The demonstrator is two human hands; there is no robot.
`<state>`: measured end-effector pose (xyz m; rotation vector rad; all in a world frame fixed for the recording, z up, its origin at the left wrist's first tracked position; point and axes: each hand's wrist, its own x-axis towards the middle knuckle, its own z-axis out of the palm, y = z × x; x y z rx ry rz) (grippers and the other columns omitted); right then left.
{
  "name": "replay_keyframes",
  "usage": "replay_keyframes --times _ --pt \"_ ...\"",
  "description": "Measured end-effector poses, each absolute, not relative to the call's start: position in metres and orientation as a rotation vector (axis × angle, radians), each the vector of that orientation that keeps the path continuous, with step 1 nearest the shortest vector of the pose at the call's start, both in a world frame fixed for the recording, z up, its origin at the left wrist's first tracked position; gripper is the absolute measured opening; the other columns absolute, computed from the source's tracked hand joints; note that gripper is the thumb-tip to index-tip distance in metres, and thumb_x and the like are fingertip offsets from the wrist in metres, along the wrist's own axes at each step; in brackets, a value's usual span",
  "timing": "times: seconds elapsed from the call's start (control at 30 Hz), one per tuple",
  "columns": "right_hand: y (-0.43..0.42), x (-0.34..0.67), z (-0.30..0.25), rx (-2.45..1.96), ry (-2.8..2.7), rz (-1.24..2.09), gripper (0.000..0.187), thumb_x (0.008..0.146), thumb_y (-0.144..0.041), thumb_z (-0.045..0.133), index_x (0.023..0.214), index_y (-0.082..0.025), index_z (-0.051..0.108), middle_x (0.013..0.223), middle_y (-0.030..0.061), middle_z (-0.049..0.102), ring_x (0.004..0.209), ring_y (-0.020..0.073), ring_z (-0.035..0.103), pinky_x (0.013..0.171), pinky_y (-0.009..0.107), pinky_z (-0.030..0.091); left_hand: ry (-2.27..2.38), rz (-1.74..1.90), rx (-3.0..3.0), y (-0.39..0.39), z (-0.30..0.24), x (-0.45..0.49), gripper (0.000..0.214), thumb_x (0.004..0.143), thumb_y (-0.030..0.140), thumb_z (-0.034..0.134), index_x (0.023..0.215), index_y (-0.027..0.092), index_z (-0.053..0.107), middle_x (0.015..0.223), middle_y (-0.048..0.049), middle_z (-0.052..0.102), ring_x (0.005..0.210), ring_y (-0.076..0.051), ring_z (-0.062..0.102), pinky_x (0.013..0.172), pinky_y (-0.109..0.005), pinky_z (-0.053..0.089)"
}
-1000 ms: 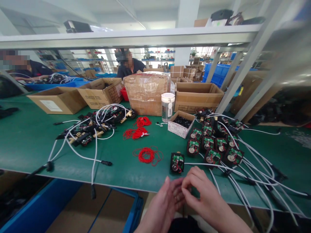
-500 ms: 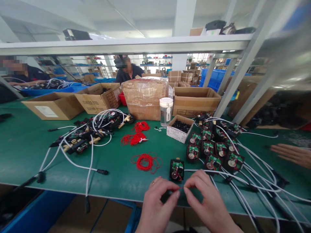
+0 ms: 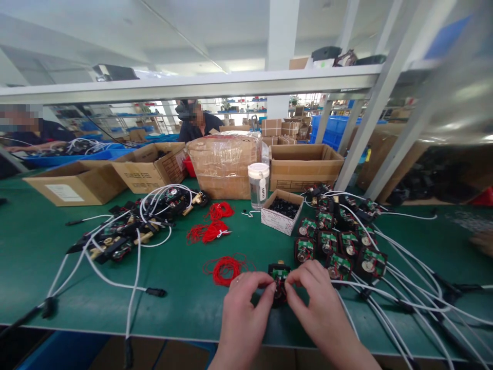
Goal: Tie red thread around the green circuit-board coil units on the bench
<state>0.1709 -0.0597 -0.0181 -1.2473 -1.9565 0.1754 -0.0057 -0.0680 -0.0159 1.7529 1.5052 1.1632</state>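
My left hand [image 3: 246,303] and my right hand [image 3: 314,300] meet over a small black module with a green circuit board [image 3: 280,272] near the front of the green table [image 3: 185,303]. The fingers of both hands are curled and pinch at the module's front. A loose coil of red wire [image 3: 225,268] lies just left of my left hand. To the right stands a cluster of similar black modules with green boards [image 3: 339,246], each trailing a white cable [image 3: 404,288].
A heap of brass-fitted modules with white cables [image 3: 131,226] lies at left. A small patterned box of black parts [image 3: 282,210] and a clear jar [image 3: 258,185] stand mid-table. Cardboard boxes [image 3: 223,164] line the back. Two people sit beyond them. A blurred hand [image 3: 483,241] shows at the right edge.
Both my hands moved forward from the table edge onto the black module and closed on it. The other person's hand at the right drew back toward the edge.
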Motion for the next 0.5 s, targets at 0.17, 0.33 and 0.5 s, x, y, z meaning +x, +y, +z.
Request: replay_keyframes --times 0.17,0.33,0.5 --pt "-0.055 0.163 -0.015 -1.290 -1.933 0.109 0.016 0.091 -0.010 0.059 0.081 -0.022 0.056 0.085 0.0025 0.057 0.086 0.0235 0.051 0.076 0.037 0.034 1.530 1.119 1.660 -0.056 -0.004 -0.004 0.012 0.084 0.025 0.064 0.076 0.023 0.072 0.081 -0.0013 0.069 0.082 -0.020 0.065 0.078 -0.031 0.048" --pt "-0.052 0.159 -0.012 -1.309 -1.950 0.059 0.018 0.091 -0.008 0.059 0.079 -0.021 0.057 0.084 0.0032 0.056 0.085 0.0243 0.049 0.076 0.038 0.032 1.499 1.042 1.545 -0.043 0.001 -0.005 0.012 0.080 0.025 0.060 0.074 0.020 0.069 0.079 -0.0026 0.067 0.078 -0.020 0.064 0.075 -0.031 0.048" --pt "-0.049 0.159 -0.013 -1.359 -1.998 -0.037 0.016 0.093 -0.011 0.056 0.081 -0.020 0.059 0.086 0.0051 0.056 0.086 0.0260 0.047 0.077 0.041 0.032 1.461 1.014 1.511 -0.037 -0.005 -0.005 0.014 0.081 0.025 0.058 0.080 0.020 0.071 0.082 -0.0032 0.071 0.080 -0.020 0.066 0.076 -0.031 0.050"
